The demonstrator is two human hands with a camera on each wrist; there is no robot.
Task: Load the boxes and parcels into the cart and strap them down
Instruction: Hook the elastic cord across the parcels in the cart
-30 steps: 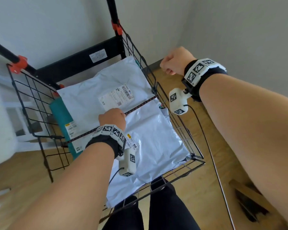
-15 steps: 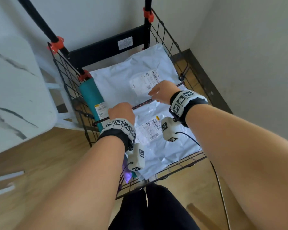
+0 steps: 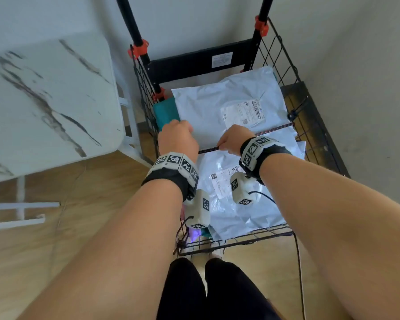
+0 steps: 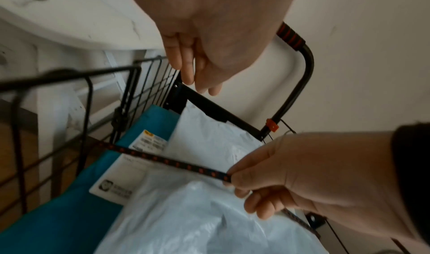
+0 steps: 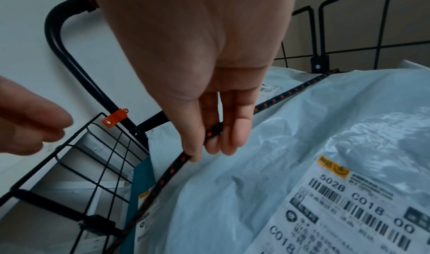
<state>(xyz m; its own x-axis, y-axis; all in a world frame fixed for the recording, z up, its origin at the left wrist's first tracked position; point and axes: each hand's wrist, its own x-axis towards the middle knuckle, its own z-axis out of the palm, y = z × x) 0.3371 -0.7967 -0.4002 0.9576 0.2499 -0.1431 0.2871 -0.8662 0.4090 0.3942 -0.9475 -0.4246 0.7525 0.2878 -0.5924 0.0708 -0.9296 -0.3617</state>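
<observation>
A black wire cart (image 3: 194, 63) holds a white poly parcel (image 3: 206, 107) at the back, another white parcel (image 3: 252, 215) nearer me and a teal parcel (image 3: 165, 112) along its left side. A black strap with red dots (image 3: 275, 128) runs across the parcels from side to side. My right hand (image 3: 219, 147) pinches the strap (image 5: 286, 94) near its middle between thumb and fingers (image 5: 237, 129), lifting it slightly off the parcels. My left hand (image 3: 178, 135) hovers over the cart's left side, its fingers (image 4: 186, 70) hanging loose and holding nothing.
A white marble-patterned table (image 3: 44, 100) stands close to the cart's left side. Walls meet in a corner behind and to the right of the cart. Wooden floor (image 3: 56, 227) lies on the left, and my legs (image 3: 206, 292) are at the cart's front rim.
My right hand came in from the cart's right side and took hold of the strap. My left hand left the strap and moved left toward the cart's side.
</observation>
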